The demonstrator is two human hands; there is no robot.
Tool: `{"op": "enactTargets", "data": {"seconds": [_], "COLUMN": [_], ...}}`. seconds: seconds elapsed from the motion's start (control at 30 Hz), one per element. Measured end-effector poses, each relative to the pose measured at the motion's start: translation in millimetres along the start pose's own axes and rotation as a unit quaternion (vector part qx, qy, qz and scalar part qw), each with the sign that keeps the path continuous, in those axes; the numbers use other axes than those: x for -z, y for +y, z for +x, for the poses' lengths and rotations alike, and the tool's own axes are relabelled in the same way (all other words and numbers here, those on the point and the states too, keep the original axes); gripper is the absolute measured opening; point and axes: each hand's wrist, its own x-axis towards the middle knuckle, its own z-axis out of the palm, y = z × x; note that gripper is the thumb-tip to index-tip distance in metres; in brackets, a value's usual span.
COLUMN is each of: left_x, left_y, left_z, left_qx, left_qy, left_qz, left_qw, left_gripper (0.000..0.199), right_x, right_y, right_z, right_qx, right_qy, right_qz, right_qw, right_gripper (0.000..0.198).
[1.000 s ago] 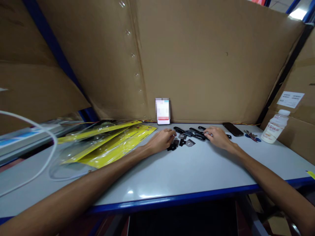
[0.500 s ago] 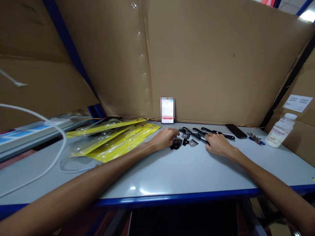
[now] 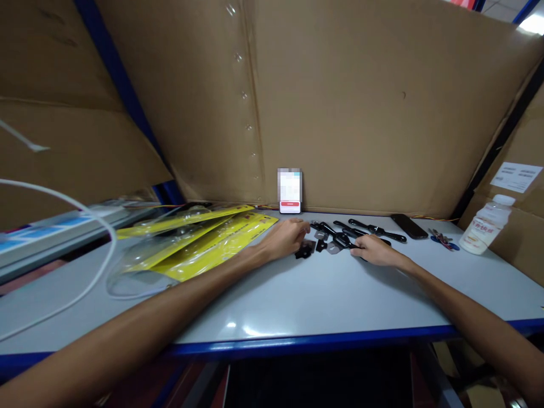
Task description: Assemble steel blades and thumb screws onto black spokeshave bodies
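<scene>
My right hand (image 3: 374, 250) is closed around one handle of a black spokeshave (image 3: 341, 238), which lies slanted with its other handle pointing toward the back left. Two more black spokeshaves (image 3: 376, 229) rest just behind, partly overlapped by the hand. My left hand (image 3: 285, 238) is at the left of the tools, fingers loosely bent and apart, with nothing visible in them. Beside its fingertips lie flat black metal pieces (image 3: 304, 249) and a small dark notched part (image 3: 321, 246). A grey blade-like plate (image 3: 334, 248) sits partly under the held spokeshave.
Yellow blister packs (image 3: 229, 245) are spread at the left, near a white cable (image 3: 111, 249). A lit phone (image 3: 290, 192) leans on the cardboard wall (image 3: 340, 113). To the right are a dark phone (image 3: 408, 226), keys (image 3: 442, 240) and a white bottle (image 3: 484, 226).
My right hand has shifted slightly left and closed on the spokeshave's handle, turning and moving the tool a little over the grey plate. My left hand stays nearly in place.
</scene>
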Motion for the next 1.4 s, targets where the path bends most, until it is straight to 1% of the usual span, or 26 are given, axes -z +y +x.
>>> {"op": "enactTargets", "data": {"seconds": [0.07, 0.2, 0.27, 0.33, 0.4, 0.5, 0.57, 0.6, 0.63, 0.7, 0.8, 0.9, 0.97, 1.03, 1.1, 1.2, 1.23, 1.27, 1.33, 1.4], "left_x": [6, 11, 10, 8, 6, 3, 1, 0, 0, 0, 1, 1, 1, 0, 0, 0, -1, -1, -2, -3], "left_y": [1, 1, 2, 3, 3, 0, -3, -5, -7, -9, -5, 5, 14, 21, 26, 28, 28, 27, 24, 23], "left_z": [-1, -4, -5, -5, -4, 0, 3, 5, 6, 6, 3, -1, -2, -3, -4, -4, -3, -3, -2, -2], "left_qx": [-0.001, -0.030, -0.034, -0.023, -0.011, -0.009, -0.003, 0.003, 0.011, 0.027, 0.055, 0.076, 0.070, 0.054, 0.042, 0.034, 0.035, 0.035, 0.036, 0.038], "left_qy": [-0.014, -0.072, -0.090, -0.098, -0.109, -0.128, -0.134, -0.131, -0.125, -0.106, -0.089, -0.081, -0.073, -0.075, -0.080, -0.064, -0.057, -0.053, -0.051, -0.048], "left_qz": [0.005, -0.006, -0.028, -0.060, -0.095, -0.149, -0.189, -0.209, -0.228, -0.262, -0.304, -0.342, -0.355, -0.356, -0.351, -0.317, -0.301, -0.285, -0.252, -0.215], "left_qw": [1.000, 0.997, 0.995, 0.993, 0.989, 0.980, 0.973, 0.969, 0.966, 0.959, 0.947, 0.933, 0.930, 0.930, 0.932, 0.946, 0.951, 0.956, 0.966, 0.975], "left_gripper": [0.025, 0.032, 0.030, 0.024, 0.020, 0.019, 0.022, 0.023, 0.025, 0.027, 0.029, 0.025, 0.022, 0.019, 0.014, 0.016, 0.018, 0.019, 0.020, 0.020], "right_x": [0, 8, 20, 36, 52, 65, 65, 61, 57, 46, 31, 21, 19, 19, 18, 15, 13, 11, 8, 8], "right_y": [0, -2, -2, 1, 8, 17, 20, 19, 18, 13, 7, 1, -5, -10, -14, -15, -15, -16, -18, -22], "right_z": [0, -2, -8, -16, -24, -32, -32, -31, -30, -26, -21, -20, -22, -25, -24, -13, -6, 2, 19, 35], "right_qx": [-0.008, -0.018, -0.021, -0.005, 0.032, 0.072, 0.106, 0.126, 0.143, 0.157, 0.143, 0.127, 0.131, 0.136, 0.126, 0.113, 0.119, 0.134, 0.172, 0.195], "right_qy": [0.008, 0.032, 0.040, 0.021, -0.035, -0.166, -0.242, -0.268, -0.286, -0.300, -0.277, -0.226, -0.168, -0.103, -0.039, 0.039, 0.049, 0.048, 0.026, -0.008], "right_qz": [0.027, 0.096, 0.179, 0.275, 0.311, 0.267, 0.222, 0.208, 0.201, 0.204, 0.213, 0.202, 0.150, 0.072, 0.015, -0.010, -0.013, -0.015, -0.023, -0.026], "right_qw": [1.000, 0.995, 0.983, 0.961, 0.949, 0.947, 0.938, 0.932, 0.926, 0.919, 0.926, 0.945, 0.965, 0.983, 0.991, 0.993, 0.992, 0.990, 0.985, 0.980], "right_gripper": [0.031, 0.028, 0.030, 0.034, 0.038, 0.039, 0.040, 0.040, 0.041, 0.041, 0.039, 0.032, 0.026, 0.021, 0.018, 0.009, 0.010, 0.015, 0.030, 0.037]}}
